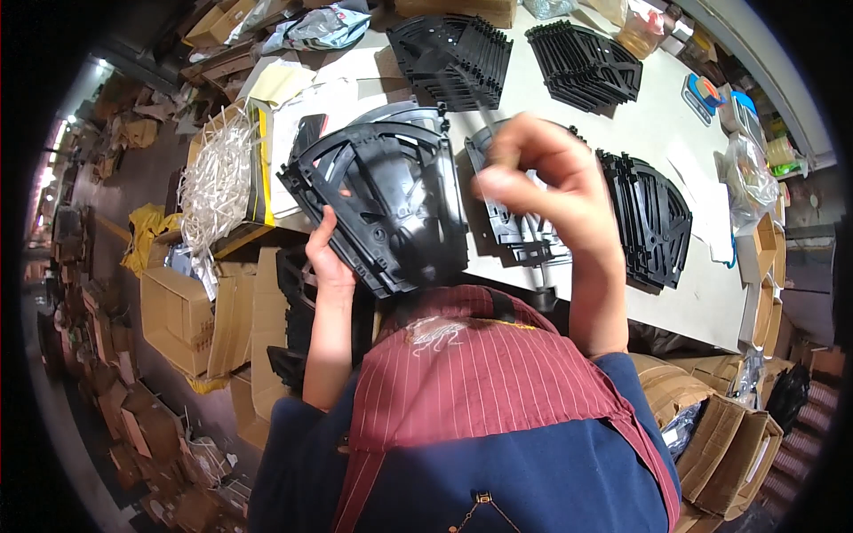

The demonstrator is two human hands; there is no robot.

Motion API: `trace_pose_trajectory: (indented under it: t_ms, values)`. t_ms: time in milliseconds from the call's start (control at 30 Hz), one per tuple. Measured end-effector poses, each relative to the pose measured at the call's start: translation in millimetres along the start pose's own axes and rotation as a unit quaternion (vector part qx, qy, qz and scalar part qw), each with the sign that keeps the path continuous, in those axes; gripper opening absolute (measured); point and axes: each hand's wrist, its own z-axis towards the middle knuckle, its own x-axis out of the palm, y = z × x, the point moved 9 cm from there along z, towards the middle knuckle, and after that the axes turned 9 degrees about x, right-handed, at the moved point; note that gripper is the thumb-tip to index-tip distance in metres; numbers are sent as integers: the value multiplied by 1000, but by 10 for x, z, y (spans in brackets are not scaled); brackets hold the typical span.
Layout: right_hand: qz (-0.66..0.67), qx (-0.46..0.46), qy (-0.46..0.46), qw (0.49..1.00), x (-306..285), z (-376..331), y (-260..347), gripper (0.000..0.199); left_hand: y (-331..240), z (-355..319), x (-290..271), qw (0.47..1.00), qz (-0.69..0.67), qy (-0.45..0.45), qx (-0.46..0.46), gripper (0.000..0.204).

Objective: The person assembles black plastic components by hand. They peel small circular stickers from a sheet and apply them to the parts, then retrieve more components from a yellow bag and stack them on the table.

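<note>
My left hand (330, 256) grips the left edge of a black fan-shaped plastic part (378, 209), with the thumb showing on its near side and the other fingers mostly behind it. The part is held tilted up over the front of the table. My right hand (546, 173) is raised to the right of it, blurred, its fingers curled into a pinch. A dark thin streak shows near those fingertips, too smeared to name. Beneath that hand lies another black plastic part (502, 233), partly hidden by the wrist and fingers.
Stacks of similar black parts stand on the white table (569, 129): one far middle (449, 58), one far right (586, 67), one at the right (653, 222). White strips (216, 169) fill a container at the left, above a cardboard box (191, 311). Blue tape dispenser (700, 96) sits far right.
</note>
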Motion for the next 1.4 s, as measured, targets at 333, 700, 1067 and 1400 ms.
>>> trace_pose_trajectory:
  t_ms: [333, 700, 1067, 1400]
  values:
    - [-410, -172, -34, 895, 1091, 123, -682, 32, 184, -124, 312, 996, 86, -22, 25, 17]
    - [-181, 2, -61, 982, 674, 177, -752, 32, 105, -110, 266, 990, 125, -39, 58, 25]
    - [198, 16, -192, 961, -1182, -447, -488, 24, -405, -20, -261, 990, 55, -116, 55, 39]
    - [-596, 115, -292, 739, -3105, -1511, -1205, 24, -676, 73, -274, 998, -33, -9, 44, 47]
